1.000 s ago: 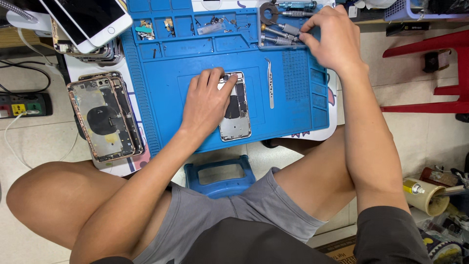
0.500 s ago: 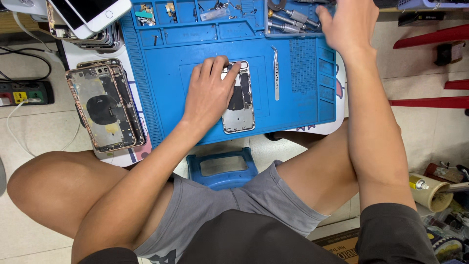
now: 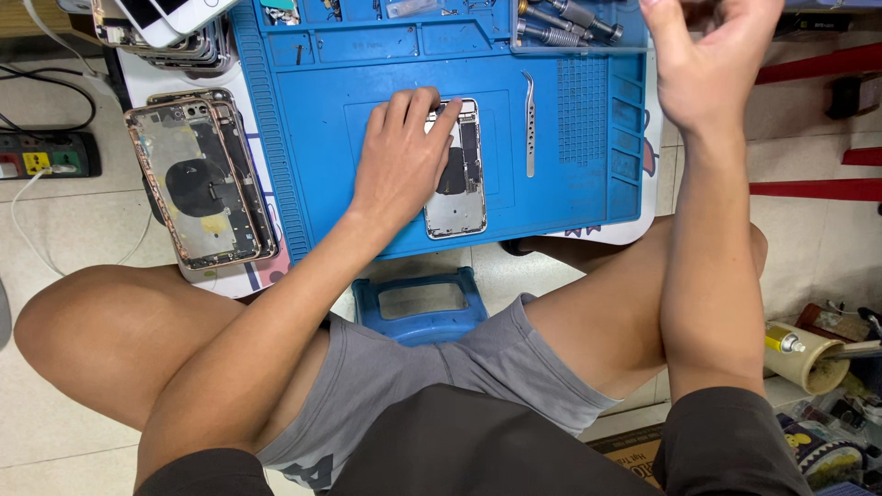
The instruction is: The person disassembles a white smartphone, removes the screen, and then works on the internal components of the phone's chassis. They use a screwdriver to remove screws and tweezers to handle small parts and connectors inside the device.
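One phone: the opened phone (image 3: 457, 179) lies back-down near the middle of the blue work mat (image 3: 570, 197), its insides showing, long side running away from you.
Left hand: your left hand (image 3: 401, 161) lies flat on the phone's left half, fingers spread and not curled round anything, pinning it to the mat.
Right hand: your right hand (image 3: 712, 55) hangs above the mat's upper right corner, well apart from the phone, fingers loosely bent; I cannot tell whether it holds anything.
Beside the phone: metal tweezers (image 3: 530, 124) lie just to its right on the mat.
Top of mat: screwdrivers (image 3: 560, 23) sit in the tray section.
Left of mat: a stack of gutted phone housings (image 3: 197, 179) rests on the white table.
Floor, left: a power strip (image 3: 41, 156).
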